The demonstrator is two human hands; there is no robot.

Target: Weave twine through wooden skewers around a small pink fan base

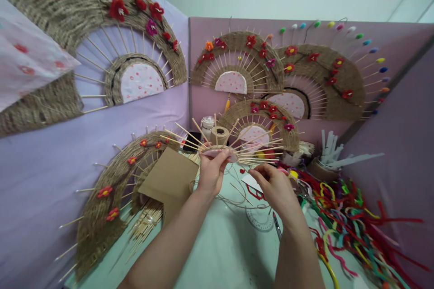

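My left hand (212, 169) is closed on a half-round pink base (222, 153) with several wooden skewers (257, 151) fanning out from it, held up over the table. My right hand (271, 183) is just right of it and lower, fingers pinched together near the skewer ends, on a thin jute string (237, 189) as far as I can tell. A spool of jute twine (219, 135) stands right behind the held piece.
Finished woven jute fans with felt flowers (111, 198) lean on the purple walls all around. Brown cardboard (169, 178) and loose skewers (145, 226) lie left. A heap of coloured pipe cleaners (349, 221) fills the right. A protractor (259, 219) and pen lie on the pale green table (220, 253).
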